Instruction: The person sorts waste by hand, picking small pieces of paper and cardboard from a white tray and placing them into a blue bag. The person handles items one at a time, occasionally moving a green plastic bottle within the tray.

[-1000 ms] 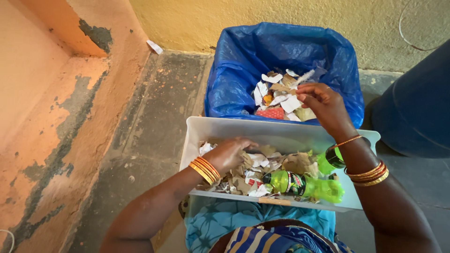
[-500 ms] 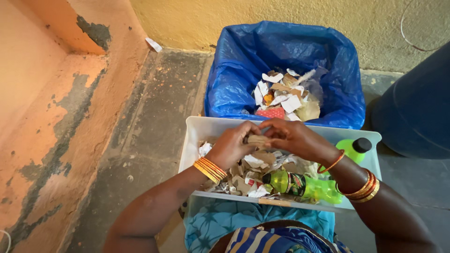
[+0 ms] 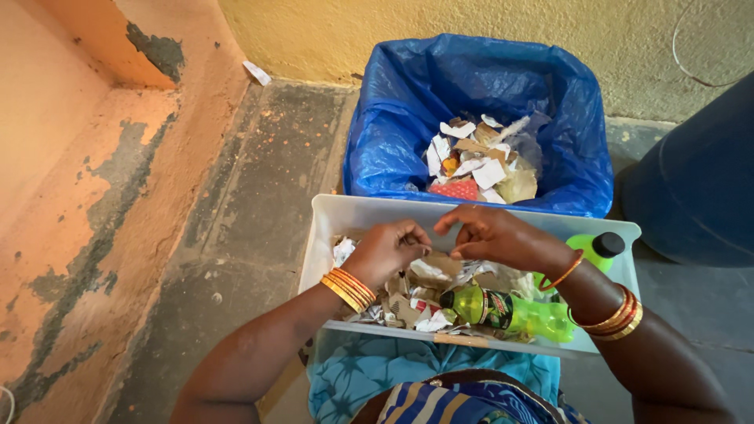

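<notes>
Both hands meet at mid-frame over the white tub (image 3: 330, 216): left hand (image 3: 385, 253) curled, right hand (image 3: 491, 235) pinching what looks like a paper scrap (image 3: 430, 268) (partly hidden), blue-lined bin (image 3: 393, 133) directly above.

Home yard corner: peeling walls (image 3: 94, 180), lined bin (image 3: 393, 133)

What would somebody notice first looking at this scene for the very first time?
The bright blue bag-lined bin at the top, with torn paper and wrappers heaped inside, stands out first. Just below it, the left hand and right hand meet over a white tub of paper scraps on the person's lap. A green plastic bottle lies along the tub's near edge, beside gold bangles on the left wrist.
</notes>
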